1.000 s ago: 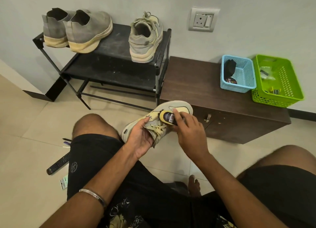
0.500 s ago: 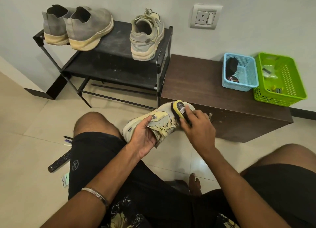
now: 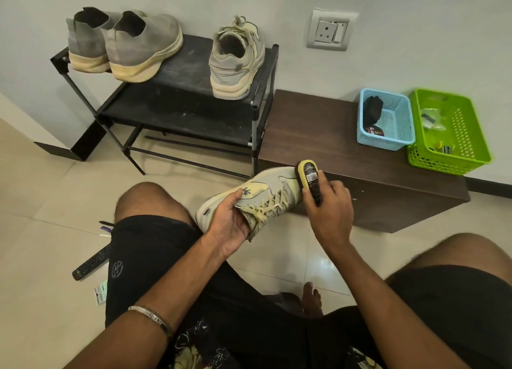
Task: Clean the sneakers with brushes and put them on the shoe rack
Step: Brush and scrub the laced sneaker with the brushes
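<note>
My left hand (image 3: 231, 222) grips a pale yellow-grey laced sneaker (image 3: 266, 194) by its collar, toe pointing up and to the right, above my left knee. My right hand (image 3: 329, 206) holds a yellow-and-black brush (image 3: 309, 179) pressed against the sneaker's toe side. Its matching sneaker (image 3: 235, 64) stands on the top shelf of the black shoe rack (image 3: 180, 102), heel toward me. Two grey slip-on shoes (image 3: 124, 44) stand on the rack's left end.
A low dark brown cabinet (image 3: 332, 147) stands right of the rack, with a blue basket (image 3: 388, 119) and a green basket (image 3: 448, 130) on top. A remote control (image 3: 91, 262) and pens (image 3: 106, 226) lie on the tiled floor at left. A wall socket (image 3: 331, 30) is above the cabinet.
My right hand has slid the brush from over the laces out to the toe end of the sneaker. My left hand keeps its grip and the sneaker has tilted slightly.
</note>
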